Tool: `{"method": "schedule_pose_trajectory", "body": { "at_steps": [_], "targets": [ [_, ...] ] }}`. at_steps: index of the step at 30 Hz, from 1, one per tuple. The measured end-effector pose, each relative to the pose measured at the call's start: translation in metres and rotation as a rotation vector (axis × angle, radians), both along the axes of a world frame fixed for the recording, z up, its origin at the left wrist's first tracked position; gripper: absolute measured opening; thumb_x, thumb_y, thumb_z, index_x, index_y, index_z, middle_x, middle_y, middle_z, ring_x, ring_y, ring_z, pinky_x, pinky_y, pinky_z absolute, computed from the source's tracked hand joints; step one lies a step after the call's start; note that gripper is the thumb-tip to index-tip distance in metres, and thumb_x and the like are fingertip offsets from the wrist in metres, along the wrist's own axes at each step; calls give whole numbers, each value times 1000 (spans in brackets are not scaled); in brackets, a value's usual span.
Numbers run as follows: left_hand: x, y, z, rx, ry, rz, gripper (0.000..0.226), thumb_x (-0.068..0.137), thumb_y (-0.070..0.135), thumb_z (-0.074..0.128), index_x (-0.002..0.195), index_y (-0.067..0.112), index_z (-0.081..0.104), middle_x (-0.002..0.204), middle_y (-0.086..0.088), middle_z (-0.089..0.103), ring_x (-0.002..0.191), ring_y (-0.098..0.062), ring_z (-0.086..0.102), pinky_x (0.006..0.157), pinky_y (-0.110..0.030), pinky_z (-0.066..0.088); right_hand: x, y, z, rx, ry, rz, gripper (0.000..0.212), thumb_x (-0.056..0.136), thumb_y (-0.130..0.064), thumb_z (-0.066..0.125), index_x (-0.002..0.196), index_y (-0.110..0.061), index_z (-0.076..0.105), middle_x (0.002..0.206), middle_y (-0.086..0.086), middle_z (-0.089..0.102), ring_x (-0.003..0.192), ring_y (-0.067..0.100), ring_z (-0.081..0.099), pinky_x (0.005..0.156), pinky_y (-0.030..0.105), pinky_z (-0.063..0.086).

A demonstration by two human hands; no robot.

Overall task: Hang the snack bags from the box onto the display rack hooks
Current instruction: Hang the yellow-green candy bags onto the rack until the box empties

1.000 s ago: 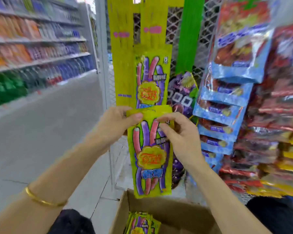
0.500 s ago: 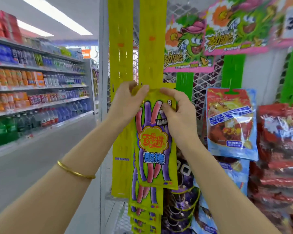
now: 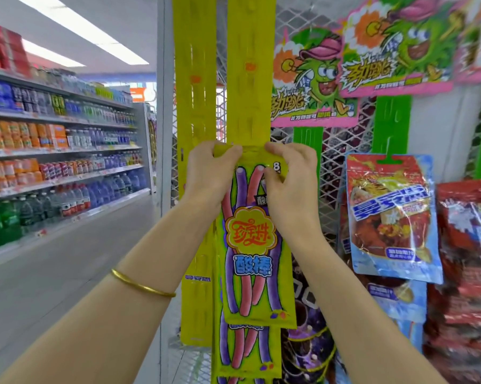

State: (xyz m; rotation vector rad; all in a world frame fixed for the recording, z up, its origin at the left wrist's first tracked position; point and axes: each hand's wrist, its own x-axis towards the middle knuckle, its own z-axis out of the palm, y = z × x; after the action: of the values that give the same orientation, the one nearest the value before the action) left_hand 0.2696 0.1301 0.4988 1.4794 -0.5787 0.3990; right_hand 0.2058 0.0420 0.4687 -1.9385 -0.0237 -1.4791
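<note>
A yellow-green snack bag (image 3: 251, 245) printed with pink and purple sticks hangs upright against a yellow hanging strip (image 3: 250, 79). My left hand (image 3: 210, 173) pinches the bag's top left corner. My right hand (image 3: 290, 184) pinches its top right corner and upper edge. The bag's top edge lies pressed on the strip at about mid height. Another bag of the same kind (image 3: 247, 350) hangs just below it on the strip. The box is out of view.
A second yellow strip (image 3: 195, 106) hangs to the left. Green strips (image 3: 391, 123) carry blue and red snack bags (image 3: 391, 217) on the right, with purple bags (image 3: 308, 342) lower down. Behind is a wire mesh panel (image 3: 297, 18). Drink shelves (image 3: 62, 162) line the aisle on the left.
Both hands lifted the bag from just above the box up to the strip, above the bag hanging there. The view tilted up and the box dropped out of sight.
</note>
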Motion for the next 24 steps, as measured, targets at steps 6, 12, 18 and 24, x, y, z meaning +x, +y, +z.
{"method": "schedule_pose_trajectory", "body": {
  "at_steps": [6,12,18,24],
  "targets": [
    [-3,2,1,-32,120,-128,10,92,18,56,101,21,53,83,12,48,67,2,42,39,-3,34,-1,-2,2,-52,50,-38,38,88,8,49,123,-5,56,111,-1,33,95,-5,30,85,-8,20],
    [-2,4,-2,25,80,-88,20,90,7,55,109,9,60,105,-8,62,89,-18,57,60,-16,46,-2,0,-9,-49,66,-21,39,88,8,50,124,-4,56,109,0,35,97,0,34,83,-7,22],
    [-4,6,-15,67,-79,-56,26,88,-1,54,110,12,57,95,1,64,85,-6,60,66,-10,49,-2,5,-32,-64,41,-36,32,90,3,52,121,-5,55,115,6,40,86,-10,32,81,-8,23],
    [-15,21,-34,158,-218,82,41,88,2,54,123,22,46,113,5,51,104,-9,51,86,-23,45,1,6,-39,-38,38,-73,22,91,-3,54,113,-6,50,115,6,40,89,-28,33,70,-1,33]
  ]
}}
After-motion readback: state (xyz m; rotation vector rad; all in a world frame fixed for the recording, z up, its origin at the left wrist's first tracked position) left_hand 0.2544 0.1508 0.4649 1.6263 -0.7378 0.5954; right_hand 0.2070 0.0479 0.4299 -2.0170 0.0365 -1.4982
